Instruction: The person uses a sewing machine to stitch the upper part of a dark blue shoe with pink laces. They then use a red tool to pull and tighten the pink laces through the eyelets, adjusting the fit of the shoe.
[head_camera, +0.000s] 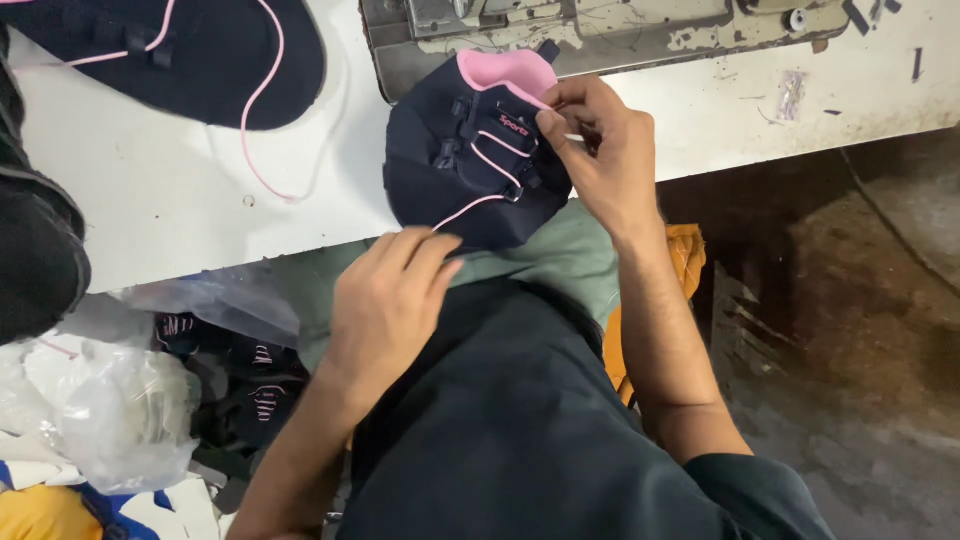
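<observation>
While pinching the free end of a thin pink lace between thumb and fingertips, left hand closed narrowly, hovering just below a navy fabric shoe upper with pink lining. Shoe upper lying at the front edge of a white worktable, partly overhanging it, pink collar pointing towards a worn grey metal machine base. Right hand against the upper's right side, thumb and forefinger pressed together on the other lace tip near the top eyelets. Lace running zigzag through dark loops across the upper's front. Further left on the table, a second navy upper with a loose pink lace. Below the table edge on the left, crumpled clear plastic bags and more navy uppers in a heap. Orange cloth just beside the right forearm.
</observation>
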